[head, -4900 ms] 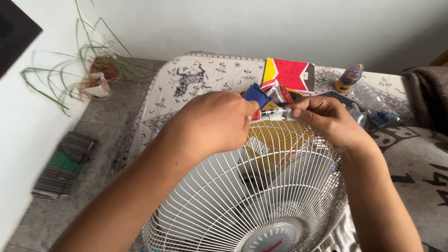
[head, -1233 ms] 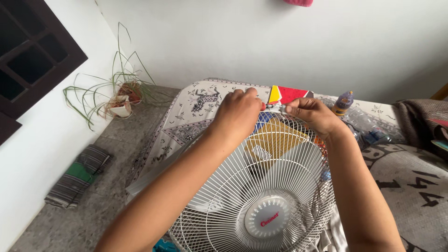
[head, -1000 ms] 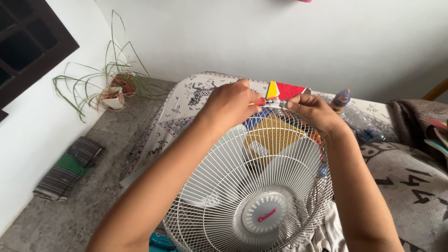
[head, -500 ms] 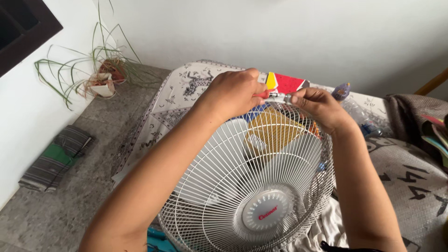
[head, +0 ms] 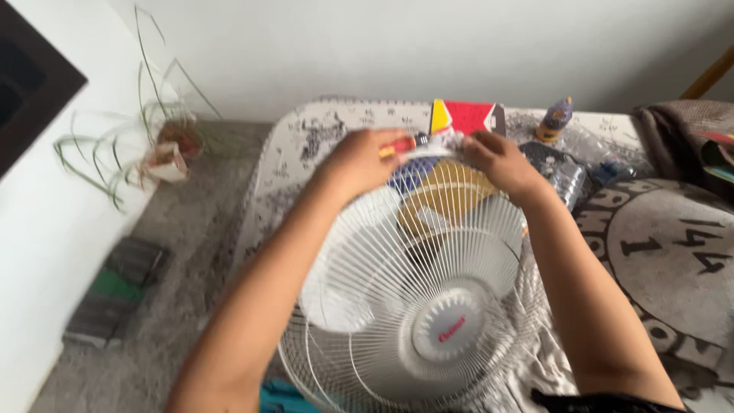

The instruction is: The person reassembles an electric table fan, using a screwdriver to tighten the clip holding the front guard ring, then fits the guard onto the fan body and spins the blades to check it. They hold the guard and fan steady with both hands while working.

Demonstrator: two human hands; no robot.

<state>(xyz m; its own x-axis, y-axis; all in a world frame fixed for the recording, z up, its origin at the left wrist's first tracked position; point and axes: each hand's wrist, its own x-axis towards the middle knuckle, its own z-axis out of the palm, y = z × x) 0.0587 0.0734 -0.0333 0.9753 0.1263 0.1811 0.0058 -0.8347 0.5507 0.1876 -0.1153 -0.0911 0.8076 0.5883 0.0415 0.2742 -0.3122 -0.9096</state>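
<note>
A round white wire fan guard (head: pixel 428 306) with a grey centre cap lies tilted in front of me. My left hand (head: pixel 359 160) is closed at the guard's far rim, with a small red and yellow tool handle (head: pixel 399 145) sticking out of its fingers. My right hand (head: pixel 501 160) pinches the same far rim from the right. Both hands nearly meet at the top of the guard. A yellow-brown object (head: pixel 447 191) shows through the wires below them.
A red and yellow box (head: pixel 462 116) and a small bottle (head: pixel 554 121) stand at the back. A potted plant (head: pixel 164 149) sits at the left on the grey floor. A striped dark cloth (head: pixel 115 291) lies lower left. A patterned mat (head: pixel 673 245) spreads at the right.
The view shifted and blurred slightly. Both hands stayed at the guard's far rim, and the guard now sits lower and more to the right in the picture.
</note>
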